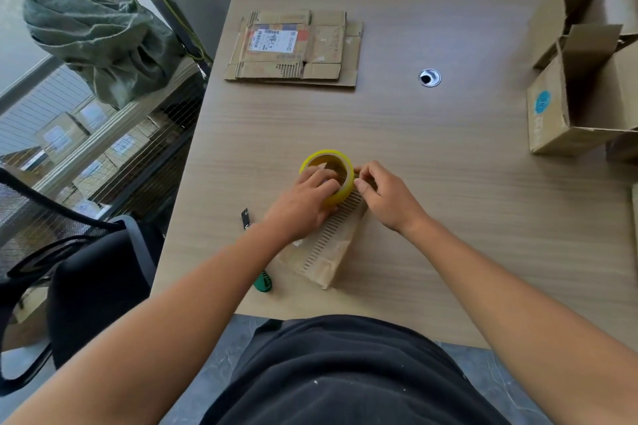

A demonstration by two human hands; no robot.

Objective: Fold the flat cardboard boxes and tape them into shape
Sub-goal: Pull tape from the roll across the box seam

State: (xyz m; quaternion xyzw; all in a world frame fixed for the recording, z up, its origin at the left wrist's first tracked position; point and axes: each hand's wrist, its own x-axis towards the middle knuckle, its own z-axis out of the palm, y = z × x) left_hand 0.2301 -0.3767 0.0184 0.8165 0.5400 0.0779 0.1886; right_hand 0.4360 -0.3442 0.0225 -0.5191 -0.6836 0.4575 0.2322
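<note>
A small brown cardboard box (328, 248) lies on the wooden table (431, 155) just in front of me. My left hand (300, 207) grips a yellow tape roll (328, 169) at the box's far end, fingers curled into its core. My right hand (383, 197) pinches something at the roll's right edge with thumb and forefinger, apparently the tape's end; the tape itself is too thin to make out. A stack of flat cardboard boxes (297, 45), the top one bearing a shipping label, lies farther back on the table.
A utility knife with a green handle (262, 281) lies by my left forearm, partly hidden. Several folded open boxes (583, 79) stand at the table's right edge. A cable hole (429, 77) sits mid-table. A black chair (69, 252) and a green sack (96, 31) are to the left.
</note>
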